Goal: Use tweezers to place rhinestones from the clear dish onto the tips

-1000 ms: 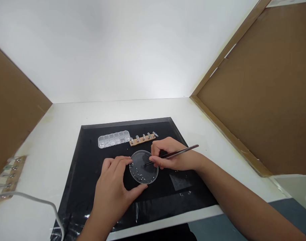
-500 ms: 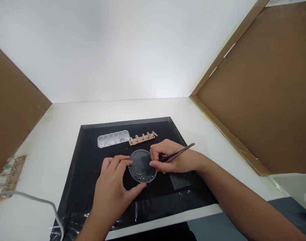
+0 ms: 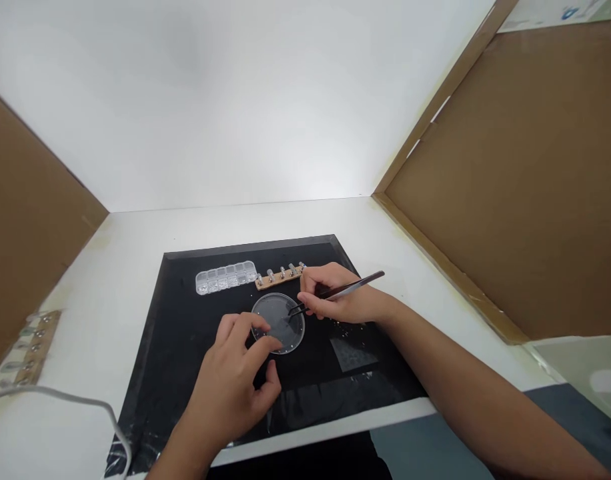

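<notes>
A round clear petri dish (image 3: 280, 307) with small white grains in it lies on a black mat (image 3: 200, 347). My left hand (image 3: 240, 367) is at its near left side, fingers bent and apart. Two of its fingertips reach over the dish, its thumb is off the rim, and nothing is held in it. In my right hand (image 3: 338, 293), at the dish's right edge, is a pair of dark tweezers (image 3: 355, 285), gripped like a pen. The tips point left, over the dish; whether they pinch a grain is too small to tell.
Behind the dish are a clear compartment box (image 3: 226, 277) and a wooden strip with small glass vials (image 3: 280, 277). A translucent sheet (image 3: 354, 353) and tiny scattered bits lie right. A similar strip (image 3: 38, 347) and a white cable (image 3: 75, 398) are left. Cardboard panels (image 3: 510, 180) flank the table.
My left thumb has come off the dish's near rim, and the fingers have moved over the dish. The tweezers' tips have shifted up toward the dish's middle. The view has turned slightly.
</notes>
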### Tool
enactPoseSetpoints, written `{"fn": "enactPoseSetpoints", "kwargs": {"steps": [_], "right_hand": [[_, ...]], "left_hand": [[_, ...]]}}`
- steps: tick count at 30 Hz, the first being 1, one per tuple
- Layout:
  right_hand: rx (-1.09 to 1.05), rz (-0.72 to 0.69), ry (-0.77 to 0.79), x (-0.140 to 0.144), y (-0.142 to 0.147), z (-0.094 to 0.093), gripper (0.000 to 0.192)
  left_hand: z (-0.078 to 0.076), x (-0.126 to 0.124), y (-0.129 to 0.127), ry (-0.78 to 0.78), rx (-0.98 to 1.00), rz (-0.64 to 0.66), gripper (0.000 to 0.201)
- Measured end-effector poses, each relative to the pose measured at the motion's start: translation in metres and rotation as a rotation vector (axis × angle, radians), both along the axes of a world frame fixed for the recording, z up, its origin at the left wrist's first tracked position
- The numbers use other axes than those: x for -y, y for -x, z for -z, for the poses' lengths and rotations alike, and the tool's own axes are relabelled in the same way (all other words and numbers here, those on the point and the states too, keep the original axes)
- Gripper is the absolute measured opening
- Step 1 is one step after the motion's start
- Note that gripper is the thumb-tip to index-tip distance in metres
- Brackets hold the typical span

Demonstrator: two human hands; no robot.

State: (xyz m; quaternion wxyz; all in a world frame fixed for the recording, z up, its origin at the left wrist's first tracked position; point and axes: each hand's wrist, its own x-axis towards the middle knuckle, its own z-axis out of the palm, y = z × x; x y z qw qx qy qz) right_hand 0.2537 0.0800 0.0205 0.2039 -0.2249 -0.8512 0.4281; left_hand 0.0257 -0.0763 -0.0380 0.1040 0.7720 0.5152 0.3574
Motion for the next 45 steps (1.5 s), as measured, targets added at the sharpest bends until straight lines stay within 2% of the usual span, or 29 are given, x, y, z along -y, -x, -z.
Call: {"fn": "enactPoseSetpoints", "kwargs": {"steps": [3, 6, 7, 10, 14, 17, 20, 24, 26, 29, 31, 37, 45], "right_hand": [[-0.023, 0.034, -0.043, -0.001, -0.001, 0.001, 0.032], [-0.043, 0.082, -0.083, -0.001, -0.002, 0.0, 0.032], [-0.046, 0.096, -0.092, -0.001, -0.002, 0.0, 0.032], [-0.064, 0.149, -0.116, 0.0, -0.003, -0.002, 0.031], [-0.138, 0.214, -0.155, 0.0, -0.005, -0.006, 0.031], [-0.146, 0.195, -0.128, 0.002, -0.006, -0.008, 0.029], [-0.127, 0.113, -0.084, 0.005, -0.004, -0.009, 0.025], [-0.092, -0.001, -0.126, 0.011, 0.003, -0.004, 0.024], [-0.085, -0.052, -0.135, 0.013, 0.006, 0.001, 0.028], [-0.079, -0.114, -0.098, 0.016, 0.009, 0.007, 0.03], [-0.08, -0.126, -0.073, 0.018, 0.011, 0.008, 0.029], [-0.078, -0.166, -0.043, 0.022, 0.016, 0.01, 0.026], [-0.066, -0.213, -0.063, 0.023, 0.022, 0.018, 0.027]], "left_hand": [[-0.006, 0.0, 0.001, -0.031, -0.023, 0.044, 0.034], [-0.022, -0.006, 0.006, -0.013, -0.126, 0.02, 0.021], [-0.029, -0.01, 0.009, -0.023, -0.172, 0.024, 0.016], [-0.05, -0.029, 0.021, -0.084, -0.322, 0.015, 0.021], [-0.066, -0.059, 0.034, -0.08, -0.442, -0.09, 0.028], [-0.065, -0.072, 0.037, -0.051, -0.47, -0.123, 0.03], [-0.057, -0.072, 0.038, -0.05, -0.454, -0.123, 0.032], [-0.053, -0.066, 0.041, 0.039, -0.376, 0.105, 0.018], [-0.057, -0.064, 0.044, 0.116, -0.377, 0.184, 0.029], [-0.063, -0.064, 0.05, 0.208, -0.366, 0.2, 0.05], [-0.064, -0.065, 0.054, 0.233, -0.398, 0.222, 0.054], [-0.058, -0.066, 0.056, 0.272, -0.463, 0.283, 0.041], [-0.057, -0.069, 0.057, 0.251, -0.463, 0.318, 0.03]]}}
